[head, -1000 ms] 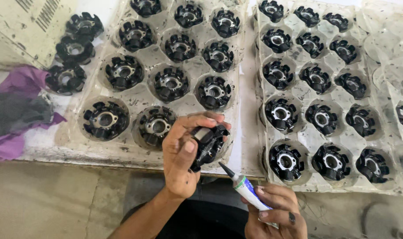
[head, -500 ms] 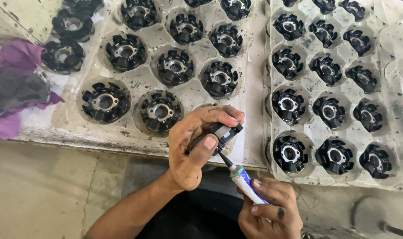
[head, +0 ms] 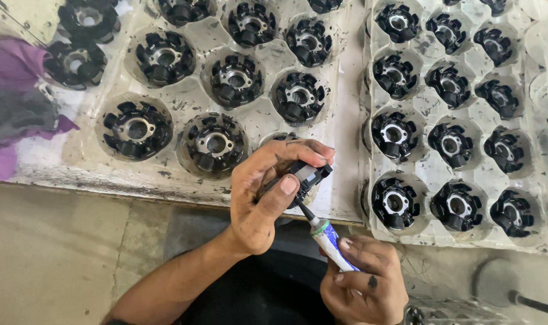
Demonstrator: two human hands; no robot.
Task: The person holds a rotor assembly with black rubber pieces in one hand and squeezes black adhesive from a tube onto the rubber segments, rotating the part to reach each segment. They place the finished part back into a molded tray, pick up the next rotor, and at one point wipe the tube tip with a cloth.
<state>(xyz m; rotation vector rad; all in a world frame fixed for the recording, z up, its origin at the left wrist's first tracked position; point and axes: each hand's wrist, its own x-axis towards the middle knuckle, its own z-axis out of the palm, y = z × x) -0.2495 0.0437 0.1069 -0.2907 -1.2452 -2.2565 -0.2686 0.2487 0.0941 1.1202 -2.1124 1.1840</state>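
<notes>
The black ring-shaped part [head: 298,177] sits pinched in the left hand [head: 265,192], thumb over its near edge and fingers curled across the top, held just above the front edge of the left clear plastic tray [head: 184,180]. The right hand [head: 361,283] grips a small white and blue tube [head: 328,241], whose dark nozzle now touches the underside of the part; a second ago nozzle and part were apart, so glue seems to be going on. Around them, matching black parts [head: 214,144] fill the tray pockets, and the right tray [head: 370,198] likewise. A purple cloth [head: 15,120] lies at the left.
</notes>
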